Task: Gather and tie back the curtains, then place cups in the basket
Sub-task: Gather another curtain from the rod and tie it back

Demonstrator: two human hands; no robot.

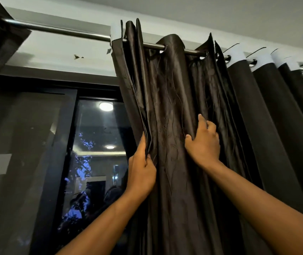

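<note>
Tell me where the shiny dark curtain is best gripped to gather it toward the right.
Probably at its free left edge, coming from the window side, since that hem hangs loose and stacked. The left hand already pinches it there; the right hand bunches the folds of the curtain further right.

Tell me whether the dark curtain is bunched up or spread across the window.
Bunched: the dark curtain hangs in tight folds, leaving the window uncovered; both hands grip it.
</note>
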